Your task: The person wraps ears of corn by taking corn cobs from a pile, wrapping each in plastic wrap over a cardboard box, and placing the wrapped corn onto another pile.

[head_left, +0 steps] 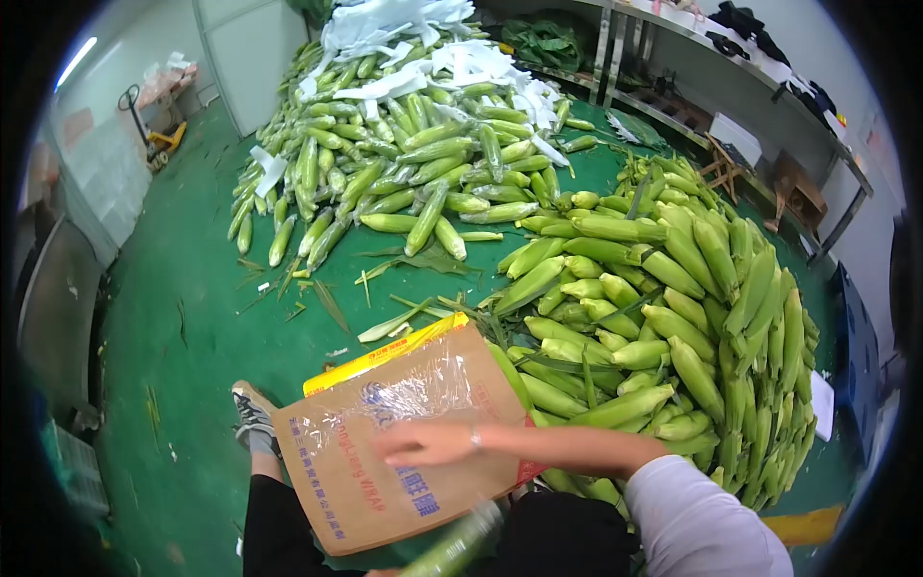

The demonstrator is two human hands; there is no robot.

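Observation:
My right hand (428, 443) reaches across a brown printed cardboard piece (336, 481) on my lap, its fingers stretched out and slightly blurred. It lies over or just above the cardboard; which, I cannot tell. Clear plastic film (442, 370) glistens on the upper part of the cardboard. At the bottom edge, an ear of corn (452, 550) in green husk, apparently wrapped in clear film, is smeared by motion. Only a sliver of my left hand (383, 573) shows at that ear's lower end, seemingly closed on it. A yellow printed box (385, 354) sits along the cardboard's far edge.
Unwrapped corn ears (673, 327) are heaped at my right. Across the green floor (183, 385) lies a pile of film-wrapped ears (404, 163), topped with white sheets (394, 29). Husk scraps (332, 306) litter the floor. A metal shelf (673, 106) stands at back right, a yellow pallet jack (165, 139) at back left.

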